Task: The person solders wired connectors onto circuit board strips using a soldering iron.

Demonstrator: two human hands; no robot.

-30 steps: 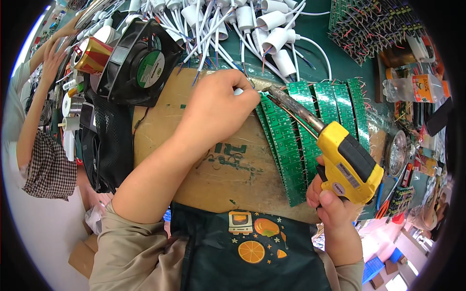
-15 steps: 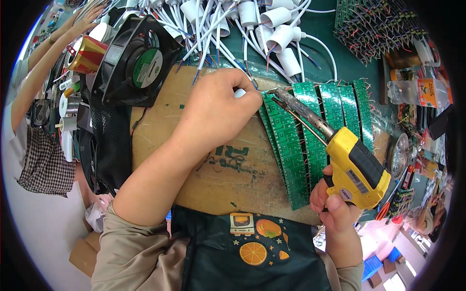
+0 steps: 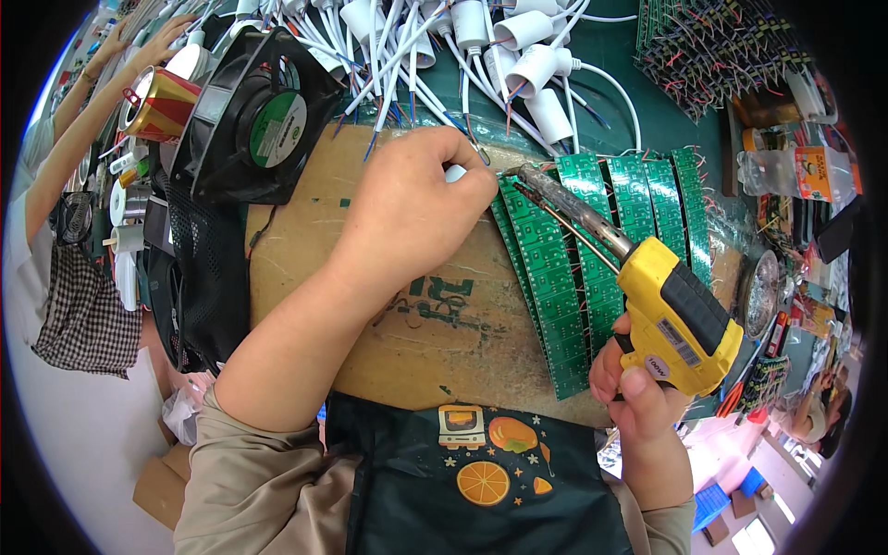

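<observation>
My left hand (image 3: 421, 199) is closed in a pinch near the top left corner of the green circuit boards (image 3: 553, 305). A small white piece (image 3: 454, 173) shows between its fingers; the rest of it is hidden, so its kind cannot be made out. My right hand (image 3: 638, 384) is wrapped round the grip of a yellow and black soldering gun (image 3: 680, 314). The gun's metal barrel points up and left, and its tip lies close by my left fingertips at the boards' upper corner. Contact between the tip and a board cannot be made out. The boards lie in overlapping strips.
White lamp holders (image 3: 532, 69) with cables pile up at the back. On the left stand a black fan (image 3: 268, 120) and a red-gold can (image 3: 159, 104). A brown work board (image 3: 370, 370) lies under my arms. Wired boards (image 3: 721, 60), a plastic bottle (image 3: 795, 174) and another person's arms (image 3: 102, 120) surround it.
Almost nothing differs. Both hands and the soldering gun keep their places, with only a slight shift of the whole view.
</observation>
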